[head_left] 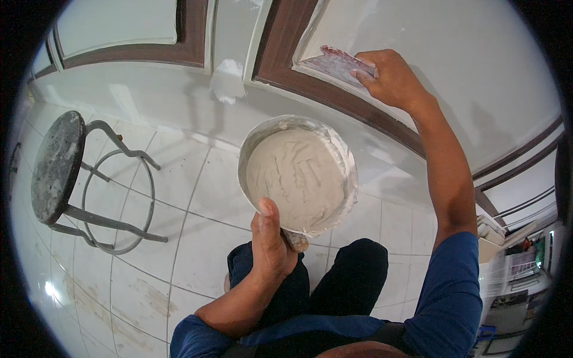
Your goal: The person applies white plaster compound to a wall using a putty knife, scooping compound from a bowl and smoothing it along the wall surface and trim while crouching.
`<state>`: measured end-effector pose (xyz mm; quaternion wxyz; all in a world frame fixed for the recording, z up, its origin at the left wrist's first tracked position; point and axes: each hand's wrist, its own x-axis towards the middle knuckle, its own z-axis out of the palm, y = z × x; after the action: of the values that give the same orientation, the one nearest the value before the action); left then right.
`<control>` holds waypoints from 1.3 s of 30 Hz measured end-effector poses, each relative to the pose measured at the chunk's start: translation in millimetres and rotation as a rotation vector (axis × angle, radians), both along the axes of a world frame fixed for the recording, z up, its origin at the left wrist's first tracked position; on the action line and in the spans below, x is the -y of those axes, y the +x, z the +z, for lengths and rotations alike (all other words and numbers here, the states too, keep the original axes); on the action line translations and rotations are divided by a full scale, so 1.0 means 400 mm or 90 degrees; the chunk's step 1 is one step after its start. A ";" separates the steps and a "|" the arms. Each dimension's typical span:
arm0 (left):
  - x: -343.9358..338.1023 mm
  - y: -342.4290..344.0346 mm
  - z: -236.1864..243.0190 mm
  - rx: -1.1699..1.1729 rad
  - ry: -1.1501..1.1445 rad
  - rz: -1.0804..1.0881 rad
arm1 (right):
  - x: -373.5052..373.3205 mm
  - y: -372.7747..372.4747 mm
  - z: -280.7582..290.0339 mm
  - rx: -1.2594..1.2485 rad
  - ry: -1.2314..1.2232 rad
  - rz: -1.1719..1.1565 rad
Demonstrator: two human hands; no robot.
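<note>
My left hand (pixel 273 247) is closed round the handle of a round pan (pixel 351 173), thumb up against its rim. Thick off-white putty (pixel 295 173) fills much of the pan, its surface ridged, with smears along the rim. Up at the wall, my right hand (pixel 388 77) grips a flat putty scraper (pixel 340 64) with a reddish, putty-smeared blade. The scraper lies against the pale panel (pixel 471 65) at its lower left corner, beside the brown frame strip (pixel 334 98). The fingers partly hide the scraper's right end.
A round stool (pixel 58 167) with grey metal legs stands on the white tiled floor (pixel 197 250) at the left. A white putty patch (pixel 228 82) marks the wall between two framed panels. Boards (pixel 495 238) and other clutter lie at the far right.
</note>
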<state>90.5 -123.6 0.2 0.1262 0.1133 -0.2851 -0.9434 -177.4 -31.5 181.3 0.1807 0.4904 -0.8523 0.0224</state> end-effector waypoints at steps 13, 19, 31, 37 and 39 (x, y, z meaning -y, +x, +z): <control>-0.001 0.000 -0.001 -0.006 0.028 0.000 | 0.001 -0.022 -0.027 -0.033 0.009 0.009; -0.002 -0.008 -0.003 0.010 -0.002 0.014 | 0.009 -0.012 -0.028 0.033 -0.001 -0.013; -0.008 -0.009 -0.001 0.025 0.001 0.019 | -0.009 0.016 0.037 -0.110 -0.103 0.004; -0.012 -0.013 -0.006 0.021 -0.006 0.016 | -0.026 -0.018 0.138 -0.256 -0.148 0.001; -0.026 -0.025 0.005 0.031 0.002 0.039 | -0.020 -0.004 0.187 -0.261 -0.217 0.060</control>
<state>80.6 -113.1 2.3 0.1477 0.1451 -0.2834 -0.9364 -179.2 -23.6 256.0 0.4285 0.4861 -0.7581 0.0738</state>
